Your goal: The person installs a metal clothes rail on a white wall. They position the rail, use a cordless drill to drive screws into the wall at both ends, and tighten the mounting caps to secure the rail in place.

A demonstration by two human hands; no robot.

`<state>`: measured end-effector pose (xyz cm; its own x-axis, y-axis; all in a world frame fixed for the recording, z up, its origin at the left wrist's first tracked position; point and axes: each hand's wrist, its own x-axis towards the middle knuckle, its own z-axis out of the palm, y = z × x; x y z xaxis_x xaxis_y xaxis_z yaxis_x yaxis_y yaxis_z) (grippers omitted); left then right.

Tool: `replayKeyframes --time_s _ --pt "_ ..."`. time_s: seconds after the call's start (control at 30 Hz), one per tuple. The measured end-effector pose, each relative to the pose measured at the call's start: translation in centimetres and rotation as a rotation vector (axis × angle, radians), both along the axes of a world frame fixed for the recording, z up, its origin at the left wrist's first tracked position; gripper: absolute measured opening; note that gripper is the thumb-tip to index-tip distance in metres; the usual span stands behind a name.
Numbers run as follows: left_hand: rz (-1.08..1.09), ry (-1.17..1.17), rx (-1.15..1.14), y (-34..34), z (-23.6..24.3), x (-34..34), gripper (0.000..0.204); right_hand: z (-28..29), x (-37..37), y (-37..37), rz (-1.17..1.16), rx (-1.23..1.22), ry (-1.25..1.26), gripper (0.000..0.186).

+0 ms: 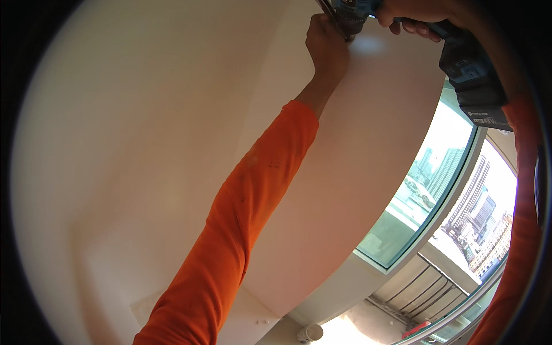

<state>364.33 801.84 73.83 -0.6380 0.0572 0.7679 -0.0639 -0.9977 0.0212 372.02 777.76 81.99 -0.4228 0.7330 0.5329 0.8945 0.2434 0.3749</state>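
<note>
At the top of the head view, my right hand [417, 12] is wrapped round the handle of a blue and black cordless drill [352, 10]. Its large dark battery [480, 95] hangs to the lower right, beside my right forearm. The drill's lamp is lit and throws a bright spot on the pale wall [305, 190]. My left hand [328, 46], at the end of an orange sleeve, is closed right beside the drill's chuck. A thin dark strip [326, 7] runs up past its fingers; what exactly they grip is hidden. The drill's tip cannot be made out.
To the right, a glass window [422, 190] in a pale frame looks out on tall buildings. Below it are a metal railing [422, 287] and a red object [416, 329]. A whitish bucket [310, 333] stands on the floor at the bottom, past the wall's lower corner.
</note>
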Motion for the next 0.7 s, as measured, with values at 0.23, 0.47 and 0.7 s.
replayKeyframes --time_s 0.23,0.47,0.7 --pt "0.548 -0.007 -0.095 0.1 -3.4 1.1 0.02 0.3 0.6 0.0 -0.002 0.001 -0.067 0.018" --pt "0.665 -0.032 -0.121 0.2 -4.1 2.0 0.033 -0.1 0.8 0.2 -0.014 -0.018 -0.052 0.019" --pt "0.542 0.127 -0.119 0.6 -4.1 -0.3 0.045 -0.2 0.8 0.1 -0.029 -0.017 -0.059 0.02"
